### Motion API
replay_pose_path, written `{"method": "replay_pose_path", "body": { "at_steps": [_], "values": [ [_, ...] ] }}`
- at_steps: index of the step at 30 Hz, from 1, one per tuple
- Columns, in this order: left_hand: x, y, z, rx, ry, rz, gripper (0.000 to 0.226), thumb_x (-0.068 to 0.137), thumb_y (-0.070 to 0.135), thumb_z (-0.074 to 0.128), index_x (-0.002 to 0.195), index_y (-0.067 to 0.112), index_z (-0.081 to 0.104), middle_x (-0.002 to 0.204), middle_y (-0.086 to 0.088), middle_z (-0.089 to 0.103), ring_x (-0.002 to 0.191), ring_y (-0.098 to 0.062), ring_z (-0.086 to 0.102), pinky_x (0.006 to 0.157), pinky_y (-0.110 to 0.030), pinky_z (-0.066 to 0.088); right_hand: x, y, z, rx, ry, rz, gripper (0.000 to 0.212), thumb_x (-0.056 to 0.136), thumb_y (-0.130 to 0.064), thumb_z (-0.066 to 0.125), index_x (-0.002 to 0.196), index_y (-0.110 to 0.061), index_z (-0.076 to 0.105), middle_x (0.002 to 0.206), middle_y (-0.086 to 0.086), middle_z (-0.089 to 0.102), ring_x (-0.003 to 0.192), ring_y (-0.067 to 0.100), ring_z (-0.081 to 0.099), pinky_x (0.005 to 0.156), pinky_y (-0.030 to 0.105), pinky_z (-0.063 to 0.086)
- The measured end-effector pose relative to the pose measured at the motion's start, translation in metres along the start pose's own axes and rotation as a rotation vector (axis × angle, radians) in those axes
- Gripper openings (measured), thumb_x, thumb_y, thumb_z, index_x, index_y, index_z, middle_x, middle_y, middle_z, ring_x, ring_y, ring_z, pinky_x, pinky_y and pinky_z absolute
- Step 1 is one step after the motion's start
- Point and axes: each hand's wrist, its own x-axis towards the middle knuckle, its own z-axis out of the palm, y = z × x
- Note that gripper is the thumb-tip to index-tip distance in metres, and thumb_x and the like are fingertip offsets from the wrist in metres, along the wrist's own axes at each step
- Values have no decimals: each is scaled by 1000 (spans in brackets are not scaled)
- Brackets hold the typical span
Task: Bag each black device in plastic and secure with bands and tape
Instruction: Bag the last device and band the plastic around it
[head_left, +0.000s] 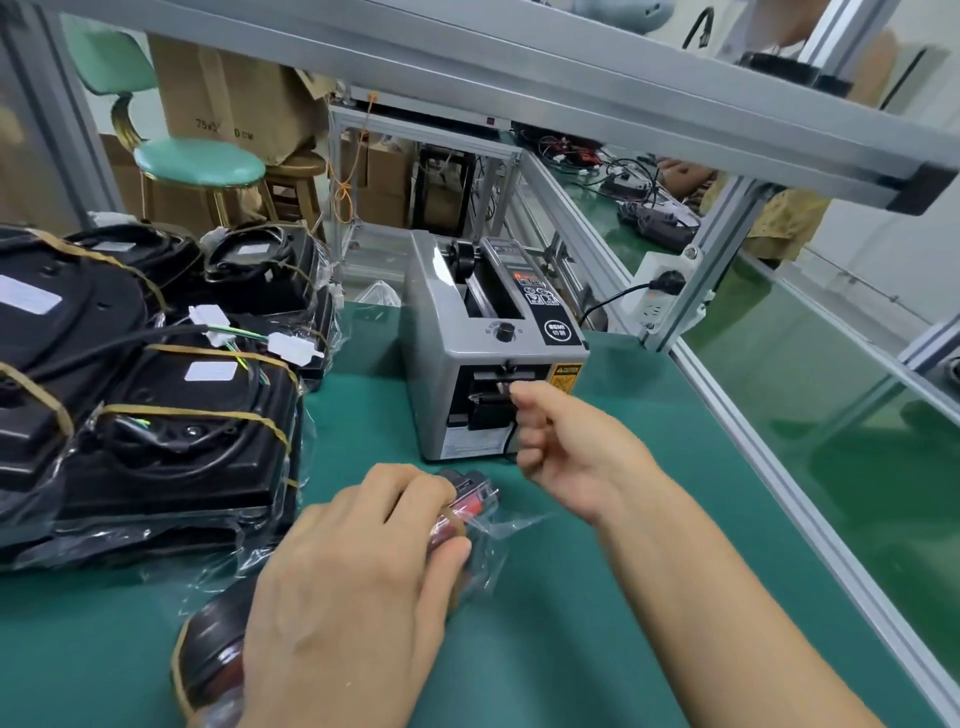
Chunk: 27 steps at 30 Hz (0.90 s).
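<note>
Both arms were bare, with no sleeve reaching the forearms. The left hand wore no glove, ring or watch. The right hand and its wrist were likewise bare.

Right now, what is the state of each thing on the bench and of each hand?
Left hand: grips the bagged device.
Bagged device: in plastic, lying on the green mat.
Right hand: fingers curled at the tape outlet.
Tape dispenser: display lit.
Finished devices: bagged, banded, piled.
</note>
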Motion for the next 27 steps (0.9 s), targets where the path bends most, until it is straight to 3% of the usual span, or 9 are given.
{"method": "replay_pose_path", "body": {
  "at_steps": [2,5,8,12,15,19,27],
  "values": [
    [4,4,-3,-31,-35,-28,16,72,40,59,78,25,62,77,8,60,62,-14,51,53,-24,34,-29,-4,-13,-195,-256,-52,13,75,-29,73,64,-23,67,61,-10,53,56,3,46,58,18,34],
    [9,9,-6,-82,-101,-86,36,54,29,85,74,26,54,69,10,53,53,-18,55,42,-27,35,-59,-1,-18,-503,-263,-101,8,65,-35,75,63,-28,72,67,-19,64,62,-10,54,73,22,32],
    [9,9,-7,-90,-122,-143,44,48,30,86,75,27,51,69,12,52,55,-17,55,42,-28,37,-63,6,-17,-491,-193,-95,15,78,-22,72,63,-21,70,66,-16,66,54,-14,52,71,21,31],
    [5,11,-5,-113,-119,-163,42,50,30,84,78,25,53,73,12,53,60,-17,58,45,-31,42,-65,12,-16,-437,-209,-124,14,79,-21,71,65,-19,70,71,-12,69,57,-11,54,66,14,38],
    [6,11,-5,-127,-125,-168,39,51,26,85,77,22,56,73,8,56,60,-19,57,46,-18,32,-67,12,-14,-424,-230,-147,13,80,-20,70,67,-18,70,70,-12,68,56,-11,54,55,1,37],
    [7,13,-6,-121,-109,-161,39,48,16,89,72,12,59,68,-1,59,57,-23,57,63,-7,18,-69,11,-11,-431,-224,-156,11,82,-16,69,71,-15,70,63,-12,65,51,-10,51,51,1,35],
    [5,13,-7,-156,-80,-153,36,50,17,86,74,12,60,70,-2,59,58,-25,57,62,-9,19,-70,7,-6,-467,-227,-145,14,81,-11,70,68,-15,69,60,-11,65,49,-9,52,52,1,35]
  ]
}}
